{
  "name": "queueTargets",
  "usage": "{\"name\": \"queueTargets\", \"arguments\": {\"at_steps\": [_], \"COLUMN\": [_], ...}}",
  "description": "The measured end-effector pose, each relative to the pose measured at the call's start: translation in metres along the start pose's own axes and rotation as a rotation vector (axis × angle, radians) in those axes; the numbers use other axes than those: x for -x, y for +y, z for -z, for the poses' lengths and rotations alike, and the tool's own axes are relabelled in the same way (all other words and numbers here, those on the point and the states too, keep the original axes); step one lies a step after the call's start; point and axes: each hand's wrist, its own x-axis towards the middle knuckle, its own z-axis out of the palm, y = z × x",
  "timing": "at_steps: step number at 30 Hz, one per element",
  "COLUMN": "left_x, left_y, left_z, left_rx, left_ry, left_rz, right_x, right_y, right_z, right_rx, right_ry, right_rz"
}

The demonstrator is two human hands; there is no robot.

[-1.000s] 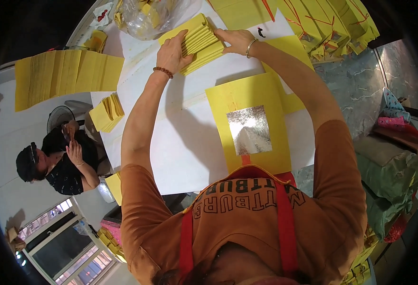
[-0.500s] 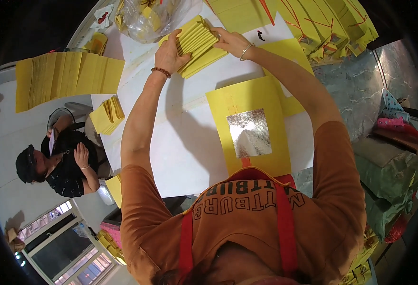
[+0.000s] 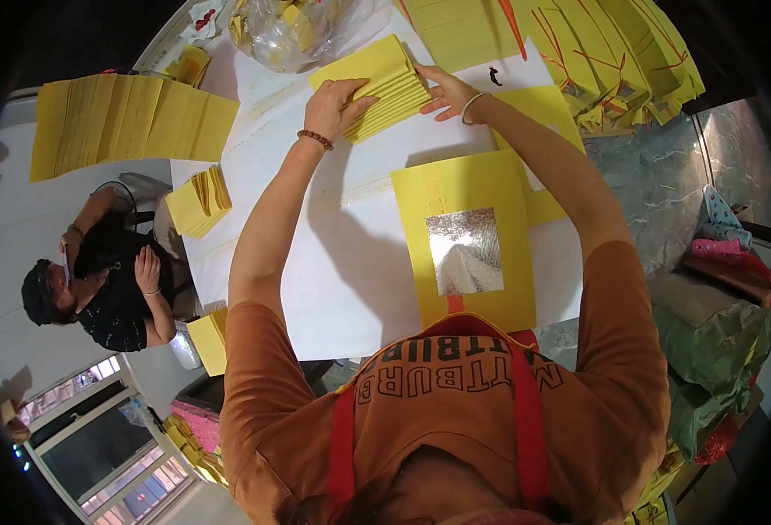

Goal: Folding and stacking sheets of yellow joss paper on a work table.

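Note:
A stack of folded yellow paper (image 3: 384, 83) lies on the white tabletop, its folded edges fanned in rows toward me. My left hand (image 3: 335, 112) grips its left side, with thumb and fingers on top of the paper. At the stack's right edge is my right hand (image 3: 452, 94), fingers apart; whether the fingertips touch the paper is hard to tell. Nearer to me lies a yellow sheet (image 3: 512, 241) bearing a shiny silver square (image 3: 464, 252). Another yellow sheet (image 3: 539, 131) sits partly under my right forearm.
A clear plastic bag (image 3: 285, 35) with yellow pieces stands at the far side. Yellow paper bundles with red strings (image 3: 617, 61) fill the far right. Fanned yellow sheets (image 3: 132, 122) and a small folded bundle (image 3: 200, 203) are on the left, near a seated person (image 3: 110, 293).
The stack now sits flatter and more squared, with its folded edges facing nearer me. My right hand has loosened and spread its fingers; my left has slid along the stack's near-left side.

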Motion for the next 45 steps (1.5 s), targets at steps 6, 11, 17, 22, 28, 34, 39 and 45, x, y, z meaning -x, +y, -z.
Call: {"name": "queueTargets", "arguments": {"at_steps": [6,11,17,22,28,34,39,45], "left_x": [-0.007,-0.007,-0.009,-0.015,-0.008,0.041,0.169,0.227], "left_y": [0.002,0.009,0.002,0.004,-0.005,-0.011,0.002,0.024], "left_z": [-0.004,-0.01,-0.008,0.002,0.013,0.059,0.04,-0.014], "left_rx": [-0.032,-0.175,-0.142,-0.091,-0.051,-0.257,-0.424,-0.431], "left_ry": [0.018,0.087,0.086,0.051,0.061,0.406,0.257,0.029], "left_rz": [-0.027,-0.213,-0.164,-0.117,-0.071,-0.111,-0.102,-0.077], "right_x": [-0.005,-0.005,0.005,0.004,0.001,-0.002,-0.004,-0.012], "right_y": [0.005,-0.004,-0.015,-0.02,-0.014,-0.018,-0.016,-0.012], "right_z": [-0.004,-0.001,-0.011,-0.011,-0.015,-0.01,-0.008,-0.004], "right_rx": [0.112,0.189,0.169,0.191,0.192,0.216,0.209,0.208], "right_ry": [0.173,0.15,0.208,0.226,0.268,0.233,0.301,0.294], "right_rz": [0.08,0.043,-0.006,-0.06,-0.038,-0.08,-0.065,-0.098]}}
